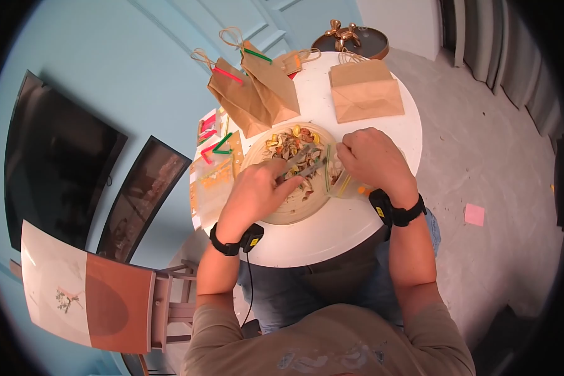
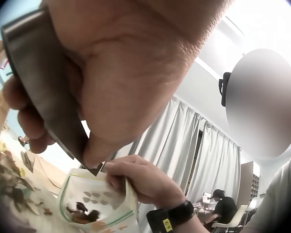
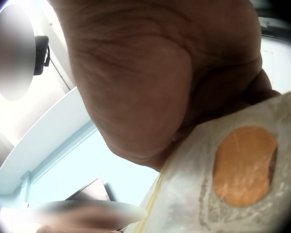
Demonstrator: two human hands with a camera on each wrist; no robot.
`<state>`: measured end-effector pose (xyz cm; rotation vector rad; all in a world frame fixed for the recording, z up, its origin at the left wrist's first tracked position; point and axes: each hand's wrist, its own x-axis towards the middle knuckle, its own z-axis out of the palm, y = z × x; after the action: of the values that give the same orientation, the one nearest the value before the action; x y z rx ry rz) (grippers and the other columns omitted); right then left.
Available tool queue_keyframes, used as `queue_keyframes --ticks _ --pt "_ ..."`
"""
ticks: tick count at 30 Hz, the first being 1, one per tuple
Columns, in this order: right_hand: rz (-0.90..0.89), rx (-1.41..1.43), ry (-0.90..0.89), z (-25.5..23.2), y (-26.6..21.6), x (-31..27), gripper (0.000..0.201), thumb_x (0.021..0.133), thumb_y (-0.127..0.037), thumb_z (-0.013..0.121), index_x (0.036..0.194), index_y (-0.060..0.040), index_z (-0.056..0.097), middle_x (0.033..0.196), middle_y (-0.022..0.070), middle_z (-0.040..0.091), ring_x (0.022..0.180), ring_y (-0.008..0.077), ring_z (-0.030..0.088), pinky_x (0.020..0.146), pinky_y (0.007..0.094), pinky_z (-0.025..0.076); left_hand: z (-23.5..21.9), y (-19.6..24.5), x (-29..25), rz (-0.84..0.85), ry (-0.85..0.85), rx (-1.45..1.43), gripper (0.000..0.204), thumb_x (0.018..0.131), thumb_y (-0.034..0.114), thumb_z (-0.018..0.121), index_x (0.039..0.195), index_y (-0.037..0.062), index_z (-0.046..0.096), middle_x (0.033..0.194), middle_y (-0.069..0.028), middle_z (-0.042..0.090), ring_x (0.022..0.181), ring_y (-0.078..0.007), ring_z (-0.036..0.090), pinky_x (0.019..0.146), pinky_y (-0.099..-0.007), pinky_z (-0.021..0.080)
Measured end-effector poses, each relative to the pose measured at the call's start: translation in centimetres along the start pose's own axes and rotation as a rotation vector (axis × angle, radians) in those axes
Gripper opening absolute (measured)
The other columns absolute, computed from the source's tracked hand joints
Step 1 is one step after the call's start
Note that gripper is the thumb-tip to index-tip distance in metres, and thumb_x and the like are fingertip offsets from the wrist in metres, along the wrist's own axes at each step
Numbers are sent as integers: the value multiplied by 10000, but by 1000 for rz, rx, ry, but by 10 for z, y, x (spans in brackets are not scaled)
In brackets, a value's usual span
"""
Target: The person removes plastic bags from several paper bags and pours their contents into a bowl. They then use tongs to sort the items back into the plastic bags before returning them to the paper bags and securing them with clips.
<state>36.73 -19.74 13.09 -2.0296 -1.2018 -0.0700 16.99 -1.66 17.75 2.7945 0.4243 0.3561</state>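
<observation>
My left hand (image 1: 257, 189) grips a pair of metal tongs (image 2: 41, 82) over a round tray (image 1: 276, 217). A heap of mixed dried pieces (image 1: 288, 145), brown, yellow and orange, lies on that tray. At the tray's right side my right hand (image 1: 375, 158) pinches the rim of a small clear zip bag (image 2: 128, 206), its mouth spread wide. Some dark dried bits (image 2: 83, 213) sit inside the bag. An orange oval patch (image 3: 245, 165) shows on the bag in the right wrist view. The tong tips come close to the bag's mouth in the left wrist view.
Two paper bags with handles (image 1: 252, 88) stand behind the tray, and another paper bag (image 1: 366, 94) is at the back right of the white table (image 1: 332, 241). Clear packets (image 1: 216, 188) and red and green strips (image 1: 218, 145) lie to the left.
</observation>
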Motion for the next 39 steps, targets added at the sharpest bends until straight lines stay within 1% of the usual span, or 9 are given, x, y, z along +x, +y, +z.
queue_keyframes --ticks 5,8,11,14,20,26,29,35,39 --pt "2 9 10 -1 2 -1 347 982 -187 612 774 54 751 824 293 711 825 482 728 827 570 583 -12 -55 -13 -149 9 214 475 1004 392 831 955 -73 748 734 -273 701 697 -437 724 660 -479 545" --pt "-7 19 14 1 4 -2 347 982 -184 610 771 54 749 822 294 709 819 482 726 823 571 581 -21 -94 -33 -307 -30 297 491 1016 401 806 891 -70 751 799 -315 720 793 -514 727 728 -552 559" --pt "-6 20 6 0 1 -3 346 980 -181 610 766 53 748 823 295 709 816 483 725 819 572 581 -28 -118 -43 -476 -178 308 546 1045 428 756 869 -88 770 823 -336 723 817 -518 734 756 -554 566" --pt "-18 13 10 3 1 -2 347 977 -181 611 759 51 747 822 296 709 814 484 725 814 572 581 -23 -133 -50 -521 -260 188 532 1069 417 746 871 -77 762 634 -224 657 584 -366 672 627 -488 536" --pt "-23 5 -8 8 -2 1 351 976 -185 615 753 54 744 813 302 703 812 488 723 804 572 576 2 -120 -35 -265 -331 171 561 1094 459 724 864 -51 763 675 -112 690 596 -219 664 601 -405 524" --pt "-7 10 -21 9 -2 3 354 977 -187 616 757 59 743 812 307 698 812 494 720 799 577 572 -2 -100 -27 -385 -282 -151 475 1070 426 763 1039 -48 790 722 -176 709 650 -258 676 659 -405 527" --pt "2 15 -24 9 -3 2 352 977 -189 617 761 57 745 814 308 698 811 495 720 800 578 573 -19 -103 -46 -222 -165 65 454 1024 401 798 1053 -52 797 785 -251 746 734 -413 751 679 -475 546" --pt "-5 11 -22 6 -4 0 353 978 -192 615 764 53 750 817 302 703 811 492 721 808 573 576 -48 -89 -69 -176 -374 182 420 962 386 855 1067 -18 803 807 -240 764 773 -421 772 705 -493 579" --pt "-12 5 -9 5 -4 -1 349 979 -191 613 766 48 755 817 295 709 820 486 727 815 565 584 -9 -114 -57 1 -191 329 391 936 367 876 1023 -3 785 770 -242 728 782 -453 750 689 -494 567"
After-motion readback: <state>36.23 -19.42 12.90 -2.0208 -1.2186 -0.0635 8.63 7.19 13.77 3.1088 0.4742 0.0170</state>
